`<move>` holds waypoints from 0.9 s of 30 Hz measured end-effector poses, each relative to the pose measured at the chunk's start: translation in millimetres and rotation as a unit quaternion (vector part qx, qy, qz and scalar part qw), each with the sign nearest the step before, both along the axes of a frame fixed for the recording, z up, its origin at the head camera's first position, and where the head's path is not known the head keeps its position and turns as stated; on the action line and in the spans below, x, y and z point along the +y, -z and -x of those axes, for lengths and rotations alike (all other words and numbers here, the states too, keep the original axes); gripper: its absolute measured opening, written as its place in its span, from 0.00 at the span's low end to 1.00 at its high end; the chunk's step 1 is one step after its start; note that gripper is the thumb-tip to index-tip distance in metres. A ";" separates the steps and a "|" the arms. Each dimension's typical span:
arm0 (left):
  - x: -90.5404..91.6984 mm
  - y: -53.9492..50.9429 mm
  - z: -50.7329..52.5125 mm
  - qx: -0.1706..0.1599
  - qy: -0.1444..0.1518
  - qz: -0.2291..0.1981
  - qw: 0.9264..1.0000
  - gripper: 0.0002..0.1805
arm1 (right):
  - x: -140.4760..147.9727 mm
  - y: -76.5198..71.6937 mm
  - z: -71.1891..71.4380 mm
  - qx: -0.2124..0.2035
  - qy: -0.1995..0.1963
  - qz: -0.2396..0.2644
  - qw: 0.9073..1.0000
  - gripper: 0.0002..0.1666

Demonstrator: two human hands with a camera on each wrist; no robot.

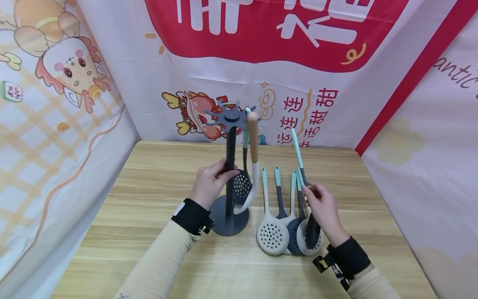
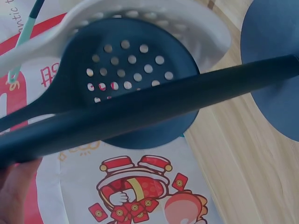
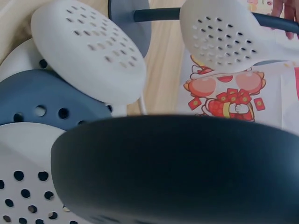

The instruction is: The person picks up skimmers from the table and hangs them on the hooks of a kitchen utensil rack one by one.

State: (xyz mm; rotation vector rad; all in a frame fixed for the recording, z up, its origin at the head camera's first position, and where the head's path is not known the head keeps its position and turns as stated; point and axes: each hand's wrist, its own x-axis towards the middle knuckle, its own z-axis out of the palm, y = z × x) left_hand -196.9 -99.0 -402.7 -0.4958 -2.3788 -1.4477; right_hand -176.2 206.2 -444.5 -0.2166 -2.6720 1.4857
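My left hand [image 1: 210, 182] grips the upright pole [image 2: 154, 105] of a dark utensil stand [image 1: 229, 224] with a hooked top. From it hang a dark skimmer [image 2: 135, 60] with a teal handle end and a white skimmer [image 3: 222, 39] with a wood-coloured handle. My right hand [image 1: 322, 207] holds a dark skimmer [image 3: 177, 168] by its teal-ended handle, handle up, head edge-on, so most of its holes are hidden. Beneath it lie several white and dark skimmers, including a white skimmer [image 1: 272, 236] and a dark skimmer [image 1: 294, 236], partly overlapping.
The wooden table [image 1: 157, 249] reaches back to a printed cloth [image 1: 209, 74] behind the stand. Patterned cloth [image 1: 74, 174] hangs along the left side, and pale cloth [image 1: 422, 187] stands on the right.
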 end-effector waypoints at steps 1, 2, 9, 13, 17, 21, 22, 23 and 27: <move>0.8 -0.1 -0.4 0.000 -0.005 -0.003 1.000 0.14 | -0.6 -1.1 -0.3 0.001 0.000 0.003 1.000 0.23; 1.5 -0.2 -0.9 -0.001 -0.012 -0.004 1.000 0.14 | -1.0 -2.0 -0.6 0.001 -0.001 0.006 1.000 0.23; 5.8 -0.4 -2.7 0.003 -0.038 -0.019 0.999 0.17 | -4.1 -8.8 -3.9 0.002 -0.009 0.013 1.000 0.23; 9.3 -0.4 -3.6 0.013 -0.055 -0.027 0.998 0.16 | -5.5 -12.3 -5.4 0.011 -0.016 0.014 1.000 0.23; 13.1 -1.0 -4.7 0.021 -0.073 -0.029 0.997 0.14 | -7.6 -15.6 -7.0 0.023 -0.021 0.019 0.999 0.23; 16.0 -1.0 -6.2 0.018 -0.088 -0.027 0.996 0.16 | -9.5 -18.4 -9.6 0.026 -0.028 0.031 0.999 0.22; 16.5 -1.1 -6.6 0.017 -0.090 -0.028 0.995 0.16 | -10.0 -19.0 -10.4 0.026 -0.029 0.035 0.999 0.21; 17.0 -0.9 -7.0 0.015 -0.093 -0.028 0.995 0.17 | -10.6 -19.8 -11.1 0.025 -0.029 0.038 0.999 0.21; 18.9 -0.1 -8.0 0.018 -0.100 -0.031 0.994 0.18 | -13.2 -22.3 -13.2 0.025 -0.029 0.048 0.998 0.20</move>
